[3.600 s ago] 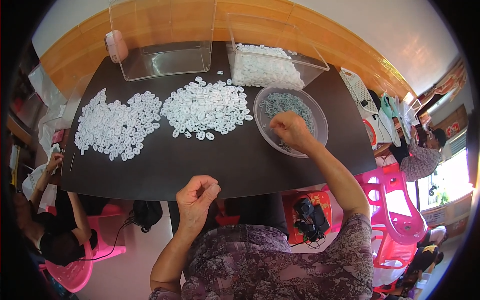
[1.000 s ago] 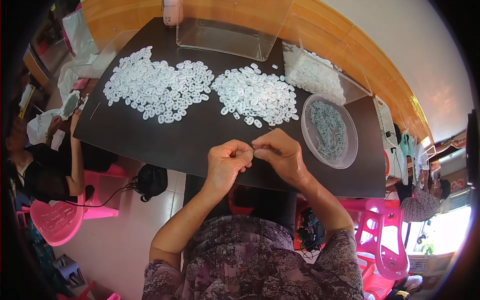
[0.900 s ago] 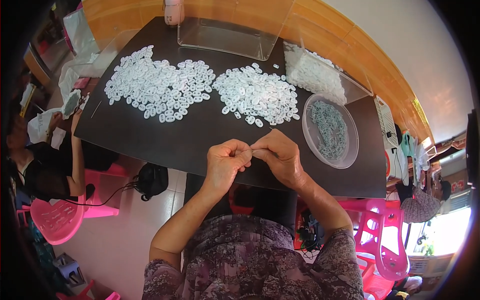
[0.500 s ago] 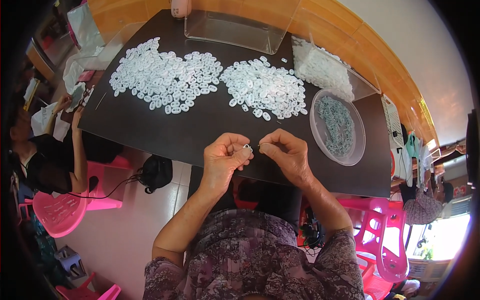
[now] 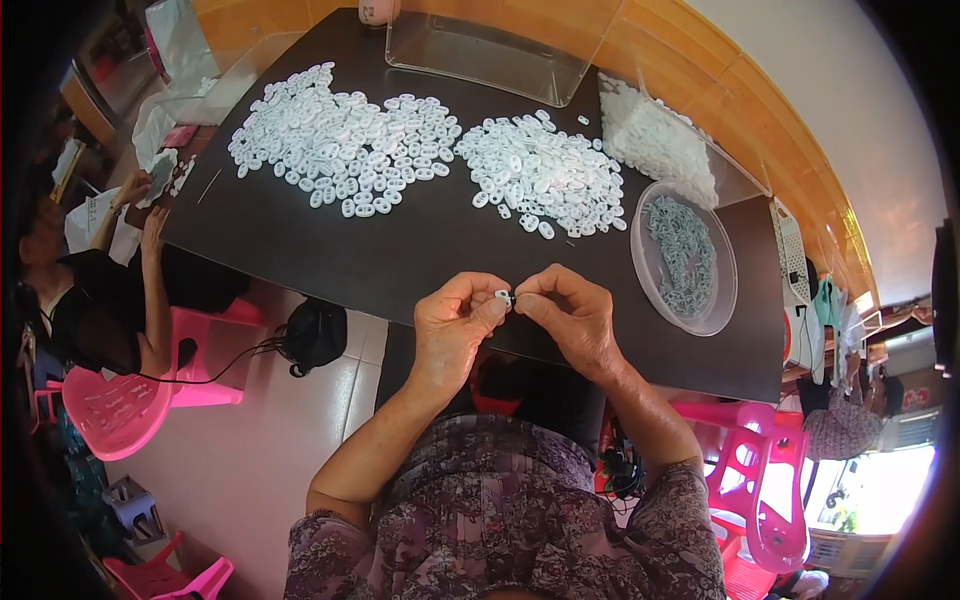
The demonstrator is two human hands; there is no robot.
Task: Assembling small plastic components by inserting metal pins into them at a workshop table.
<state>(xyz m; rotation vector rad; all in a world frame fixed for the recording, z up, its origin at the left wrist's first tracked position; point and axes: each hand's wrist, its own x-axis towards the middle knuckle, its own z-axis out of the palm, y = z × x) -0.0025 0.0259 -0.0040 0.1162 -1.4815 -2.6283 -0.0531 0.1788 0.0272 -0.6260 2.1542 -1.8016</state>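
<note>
My left hand (image 5: 450,325) pinches a small white oval plastic piece with two holes (image 5: 502,296) between thumb and fingertips, over the table's near edge. Thumb and finger of my right hand (image 5: 575,320) are pressed together right beside that piece. Something tiny and dark shows at the right fingertips, too small to name. Beyond my hands lie two heaps of similar white ovals, a large left heap (image 5: 340,145) and a smaller right heap (image 5: 545,175). To the right, a clear round tub (image 5: 727,285) holds many small grey-green slender pieces (image 5: 682,255).
The dark table (image 5: 300,240) carries a clear empty-looking box (image 5: 480,75) at the back and a clear bag of white pieces (image 5: 660,140). At left, a co-worker's hands (image 5: 145,200) handle things beside a thin stick (image 5: 209,187). Pink stools (image 5: 120,405) stand around.
My right fingertips have come closer to the white piece, so the small gap between the hands has closed. The whole view has shifted slightly. At left, the co-worker's hands have moved a little.
</note>
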